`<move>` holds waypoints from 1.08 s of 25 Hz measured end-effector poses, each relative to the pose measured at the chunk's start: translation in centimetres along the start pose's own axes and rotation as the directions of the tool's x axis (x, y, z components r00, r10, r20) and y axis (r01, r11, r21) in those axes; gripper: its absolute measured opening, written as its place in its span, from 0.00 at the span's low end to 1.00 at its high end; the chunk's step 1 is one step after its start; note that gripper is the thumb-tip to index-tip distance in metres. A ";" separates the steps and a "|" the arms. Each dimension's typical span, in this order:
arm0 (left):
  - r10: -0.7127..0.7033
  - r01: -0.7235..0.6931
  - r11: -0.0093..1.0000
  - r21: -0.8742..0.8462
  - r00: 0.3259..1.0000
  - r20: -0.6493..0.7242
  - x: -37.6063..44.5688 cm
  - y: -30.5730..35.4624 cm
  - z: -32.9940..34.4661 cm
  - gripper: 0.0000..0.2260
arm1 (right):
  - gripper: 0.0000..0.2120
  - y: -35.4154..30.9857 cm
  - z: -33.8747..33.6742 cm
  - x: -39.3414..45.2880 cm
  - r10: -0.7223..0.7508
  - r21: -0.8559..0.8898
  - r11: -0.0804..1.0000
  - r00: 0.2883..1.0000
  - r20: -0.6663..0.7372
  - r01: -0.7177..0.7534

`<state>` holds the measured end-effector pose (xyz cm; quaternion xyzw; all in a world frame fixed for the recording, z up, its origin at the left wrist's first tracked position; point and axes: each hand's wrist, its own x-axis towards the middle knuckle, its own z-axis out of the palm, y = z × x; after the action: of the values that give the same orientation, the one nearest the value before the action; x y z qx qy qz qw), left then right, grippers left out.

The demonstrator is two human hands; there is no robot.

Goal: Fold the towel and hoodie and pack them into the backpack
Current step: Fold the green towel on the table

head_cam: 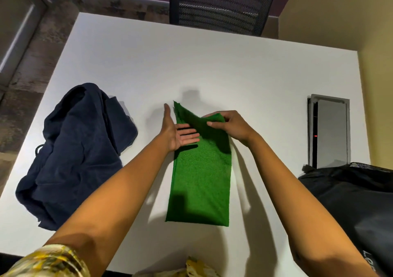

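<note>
A green towel lies on the white table as a long narrow strip running away from me. Its far end is lifted off the table. My right hand pinches that far end at the right corner. My left hand is flat, palm up, fingers straight, slid under the raised part from the left. A dark navy hoodie sits crumpled in a heap at the left of the table. The black backpack rests at the right front edge, partly cut off by the frame.
A grey cable-port flap is set into the table at the right, just behind the backpack. A black mesh chair stands at the table's far edge. Bare table surface lies beyond the towel.
</note>
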<state>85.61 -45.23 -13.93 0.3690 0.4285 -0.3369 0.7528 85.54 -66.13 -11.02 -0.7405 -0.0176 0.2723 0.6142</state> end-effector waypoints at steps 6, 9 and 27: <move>-0.068 0.075 0.977 0.202 0.997 -0.041 -1.6 -1.2 -4.9 0.20 | 0.15 1.8 1.6 -3.3 0.300 -0.630 0.777 0.885 0.357 -0.009; -0.112 0.142 0.851 0.505 0.990 -0.089 -0.8 -3.6 -6.8 0.11 | 0.23 4.5 1.7 -5.2 0.266 -0.658 0.741 0.958 0.102 -0.135; 0.172 -0.118 0.753 0.647 0.985 -0.020 -3.4 -8.6 -8.3 0.13 | 0.18 9.9 5.6 -10.8 0.533 0.094 0.837 0.764 -0.362 -0.539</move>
<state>73.86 -41.84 -16.19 0.6497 0.2863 -0.3892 0.5869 70.94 -67.41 -16.60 -0.7571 0.3098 0.2900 0.4968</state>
